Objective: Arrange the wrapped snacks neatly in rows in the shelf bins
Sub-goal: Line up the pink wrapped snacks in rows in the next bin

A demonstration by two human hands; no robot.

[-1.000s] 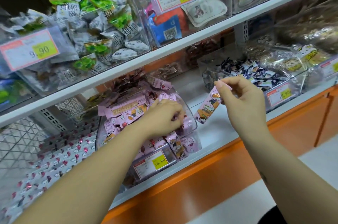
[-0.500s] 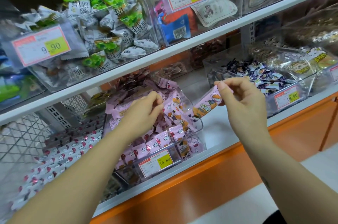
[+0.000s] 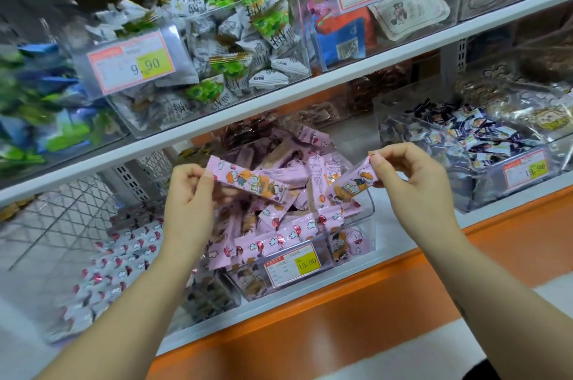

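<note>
While 2 hands are raised in front of the lower shelf, each pinches 1 pink wrapped snack by its end. The left hand (image 3: 189, 193) has its thumb and curled fingers closed on the left end of a pink bar (image 3: 254, 183), which slants down to the right above the clear bin (image 3: 369, 212). The right hand (image 3: 412, 184) pinches the upper right end of a second pink bar (image 3: 352, 184) between thumb and forefinger, its other fingers curled. This bar hangs down to the left, over the bin's right side. The 2 bars' free ends are near each other but apart. Below them the bin holds a loose heap of pink snacks (image 3: 279, 224) lying at mixed angles, and its front wall carries a price tag (image 3: 293, 266) reading 15.80. Just left of the bin, white wrapped snacks (image 3: 117, 268) with red marks lie in rows on the shelf. To the right stands another bin (image 3: 384, 113) of dark-wrapped sweets (image 3: 465, 144). On the upper shelf (image 3: 279, 103), green-and-white packets (image 3: 235, 38) fill a bin whose tag (image 3: 133, 64) reads 9.90.
</note>
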